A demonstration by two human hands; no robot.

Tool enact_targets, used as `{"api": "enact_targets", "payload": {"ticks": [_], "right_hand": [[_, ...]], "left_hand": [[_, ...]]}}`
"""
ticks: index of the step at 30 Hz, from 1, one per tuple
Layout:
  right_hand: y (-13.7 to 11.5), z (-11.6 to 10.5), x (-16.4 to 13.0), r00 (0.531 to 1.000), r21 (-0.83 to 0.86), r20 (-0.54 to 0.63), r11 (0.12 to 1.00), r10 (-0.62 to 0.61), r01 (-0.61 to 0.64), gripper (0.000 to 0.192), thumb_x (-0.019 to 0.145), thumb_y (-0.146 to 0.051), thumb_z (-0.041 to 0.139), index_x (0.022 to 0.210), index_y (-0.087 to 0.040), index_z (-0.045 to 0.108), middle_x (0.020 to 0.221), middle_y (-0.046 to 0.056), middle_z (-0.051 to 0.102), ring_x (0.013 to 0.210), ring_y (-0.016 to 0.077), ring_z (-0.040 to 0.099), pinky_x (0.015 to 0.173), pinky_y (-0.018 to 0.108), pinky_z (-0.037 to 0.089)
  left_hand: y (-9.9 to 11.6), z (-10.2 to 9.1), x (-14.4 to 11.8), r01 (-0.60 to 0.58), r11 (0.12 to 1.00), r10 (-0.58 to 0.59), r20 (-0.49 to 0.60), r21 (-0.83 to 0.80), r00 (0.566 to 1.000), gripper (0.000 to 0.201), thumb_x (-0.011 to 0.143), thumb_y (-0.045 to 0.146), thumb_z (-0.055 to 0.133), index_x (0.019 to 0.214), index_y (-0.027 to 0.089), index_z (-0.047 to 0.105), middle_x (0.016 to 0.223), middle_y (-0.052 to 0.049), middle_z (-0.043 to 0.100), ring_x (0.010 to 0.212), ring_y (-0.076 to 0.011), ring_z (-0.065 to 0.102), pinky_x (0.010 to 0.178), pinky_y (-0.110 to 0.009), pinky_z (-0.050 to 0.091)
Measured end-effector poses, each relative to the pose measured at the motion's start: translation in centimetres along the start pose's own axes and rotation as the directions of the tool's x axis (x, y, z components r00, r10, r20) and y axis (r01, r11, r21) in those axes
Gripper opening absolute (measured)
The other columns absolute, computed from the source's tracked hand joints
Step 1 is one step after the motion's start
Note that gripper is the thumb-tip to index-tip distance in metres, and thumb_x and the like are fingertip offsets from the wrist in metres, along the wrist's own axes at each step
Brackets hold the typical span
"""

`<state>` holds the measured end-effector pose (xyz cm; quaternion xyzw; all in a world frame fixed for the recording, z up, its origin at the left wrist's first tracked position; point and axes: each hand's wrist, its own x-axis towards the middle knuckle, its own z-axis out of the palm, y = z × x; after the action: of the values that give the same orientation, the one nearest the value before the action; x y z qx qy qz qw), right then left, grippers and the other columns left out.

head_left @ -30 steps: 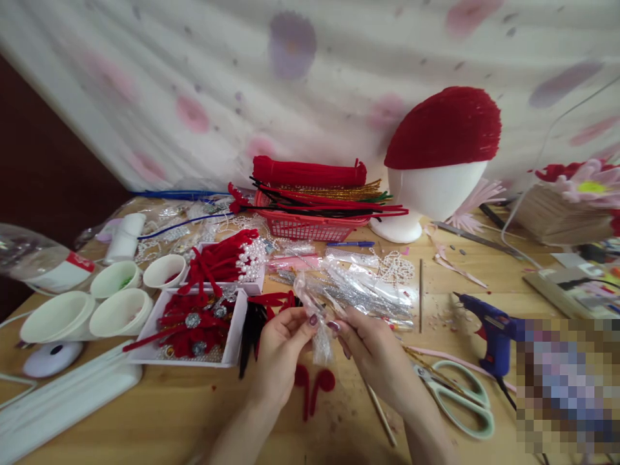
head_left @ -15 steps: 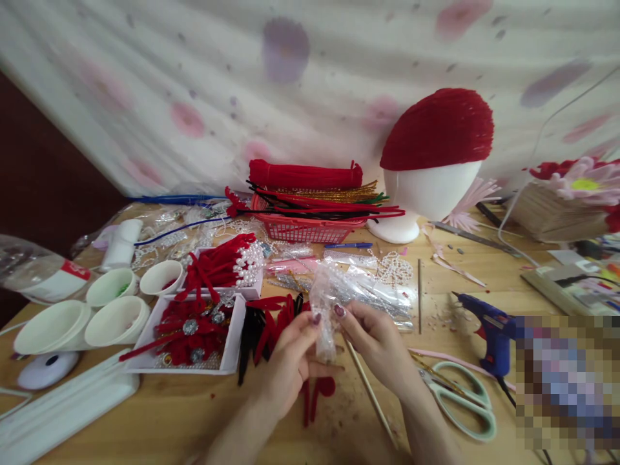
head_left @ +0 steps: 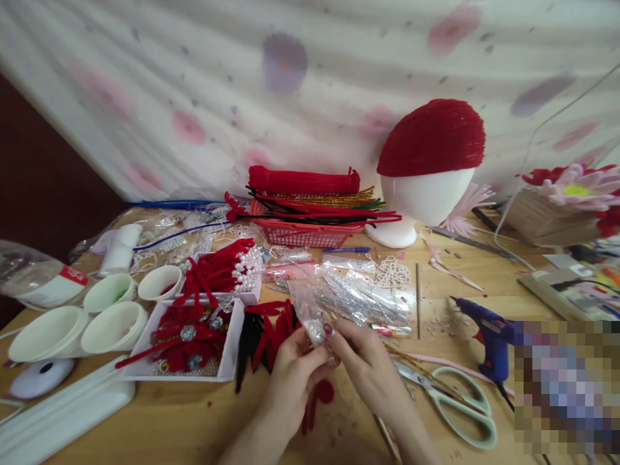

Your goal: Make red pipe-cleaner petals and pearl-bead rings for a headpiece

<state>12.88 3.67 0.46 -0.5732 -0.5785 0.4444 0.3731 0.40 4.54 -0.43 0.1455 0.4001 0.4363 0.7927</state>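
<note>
Both hands bare, forearms unsleeved; dark red nail polish on left hand (head_left: 293, 371), right hand (head_left: 365, 361).

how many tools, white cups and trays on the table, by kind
White cups: 4
White trays of red pieces: 2
Glue gun: 1
Scissors: 1
Red basket: 1
Total: 9

Left hand (head_left: 290, 368) and right hand (head_left: 368, 361) pinch a clear bead bag (head_left: 310, 313)
</note>
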Motion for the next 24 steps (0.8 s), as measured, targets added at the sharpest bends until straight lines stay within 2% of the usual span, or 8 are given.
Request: {"api": "enact_targets", "payload": {"ticks": [4, 7, 11, 14, 18, 24], "right_hand": [[0.2, -0.3, 0.1, 0.999, 0.158, 0.049, 0.987, 0.001, -0.008, 0.031, 0.096, -0.038, 0.05, 0.073, -0.018, 0.055, 0.075, 0.0, 0.055, 0.075, 0.0169, 0.048, 0.068, 0.026, 0.037], [0.4, -0.3, 0.0, 0.998, 0.22, 0.043, 0.974, 0.035, -0.044, 0.034, 0.094, -0.041, 0.053, 0.068, -0.019, 0.052, 0.07, -0.001, 0.049, 0.069, 0.0154, 0.043, 0.063, 0.025, 0.034], [0.4, -0.4, 0.0, 0.99, 0.315, 0.095, 0.941, 0.099, -0.125, 0.036, 0.092, -0.045, 0.054, 0.068, -0.018, 0.051, 0.065, -0.003, 0.042, 0.061, 0.0129, 0.035, 0.056, 0.025, 0.028], [0.4, -0.4, -0.1, 0.989, 0.33, 0.09, 0.933, 0.119, -0.142, 0.036, 0.091, -0.042, 0.055, 0.065, -0.019, 0.049, 0.064, -0.002, 0.043, 0.062, 0.0129, 0.036, 0.057, 0.025, 0.029], [0.3, -0.8, -0.1, 0.99, 0.326, 0.121, 0.939, 0.073, -0.109, 0.035, 0.088, -0.04, 0.054, 0.061, -0.02, 0.045, 0.061, -0.004, 0.039, 0.06, 0.0122, 0.034, 0.056, 0.025, 0.028], [0.4, -1.6, -0.1, 0.976, 0.366, 0.2, 0.918, 0.082, -0.152, 0.029, 0.078, -0.033, 0.057, 0.055, -0.02, 0.045, 0.053, -0.005, 0.042, 0.052, 0.0096, 0.034, 0.05, 0.024, 0.025]], "left_hand": [[-0.1, -0.6, 0.2, 0.028, 0.999, -0.029, -0.031, -0.035, 0.999, 0.042, 0.042, 0.025, 0.099, 0.078, 0.016, 0.079, 0.089, -0.007, 0.079, 0.08, -0.0191, 0.071, 0.073, -0.027, 0.059], [-0.2, -0.8, 0.2, 0.043, 0.998, -0.043, -0.01, -0.034, 0.999, 0.039, 0.044, 0.024, 0.099, 0.075, 0.015, 0.078, 0.089, -0.007, 0.079, 0.079, -0.0177, 0.071, 0.071, -0.024, 0.059], [-0.1, -0.6, -0.1, 0.046, 0.999, -0.047, -0.013, -0.019, 0.999, 0.04, 0.046, 0.024, 0.099, 0.079, 0.015, 0.079, 0.086, -0.006, 0.079, 0.075, -0.0155, 0.071, 0.071, -0.023, 0.059], [0.0, -0.5, -0.2, 0.076, 0.996, -0.079, -0.068, -0.051, 0.995, 0.047, 0.037, 0.024, 0.101, 0.078, 0.015, 0.079, 0.081, -0.005, 0.079, 0.069, -0.0139, 0.07, 0.064, -0.021, 0.059], [0.4, -0.8, -0.2, 0.099, 0.995, -0.099, -0.106, -0.007, 0.989, 0.047, 0.033, 0.028, 0.102, 0.073, 0.016, 0.079, 0.074, -0.004, 0.077, 0.067, -0.0159, 0.071, 0.063, -0.023, 0.06], [1.0, -2.5, 0.0, 0.091, 0.982, -0.088, -0.028, 0.165, 0.996, 0.036, 0.047, 0.031, 0.099, 0.073, 0.016, 0.079, 0.072, -0.003, 0.076, 0.065, -0.0149, 0.069, 0.063, -0.023, 0.059]]}}
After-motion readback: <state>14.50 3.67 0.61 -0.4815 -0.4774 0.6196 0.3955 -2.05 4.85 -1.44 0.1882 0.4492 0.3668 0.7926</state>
